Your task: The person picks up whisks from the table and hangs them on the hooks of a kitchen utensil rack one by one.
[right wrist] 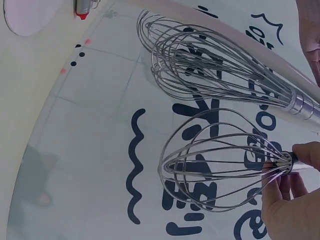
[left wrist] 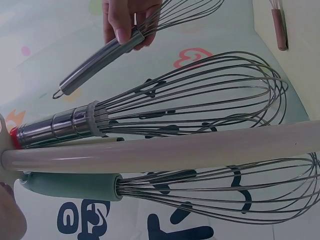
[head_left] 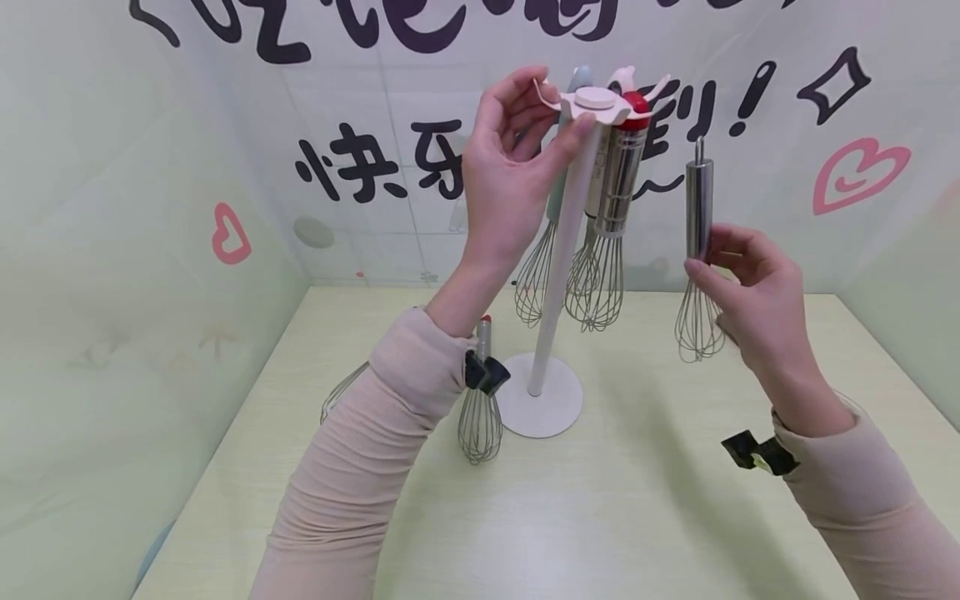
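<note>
Held upright in the right hand (head_left: 757,308), pinched by its steel handle: a small whisk (head_left: 697,250), wires hanging down, raised beside the white stand (head_left: 558,275) but well clear of it. Up at the stand's hooked top (head_left: 596,102), the left hand (head_left: 506,179), fingers curled about the rim and a fingertip on the edge. Already hanging there: a whisk with a red cap (head_left: 611,225) and one with a pale green handle (left wrist: 70,186), wires close against the pole. Lying on the table (head_left: 645,500) by the base, another red-tipped whisk (head_left: 480,408), partly behind the left sleeve.

Seemingly mid-hanging: top steadied, steel whisk on its way to a free hook. Next move, by the look of it, calls for lifting the loop at the handle's end (left wrist: 59,93) above a hook and threading it on without knocking the neighbours.

Hard to make out: which hooks are free, with the left fingers covering part of the top. More wire, perhaps a further whisk, mostly hidden behind the left forearm. Right thumb and palm cut off in the wrist view.
</note>
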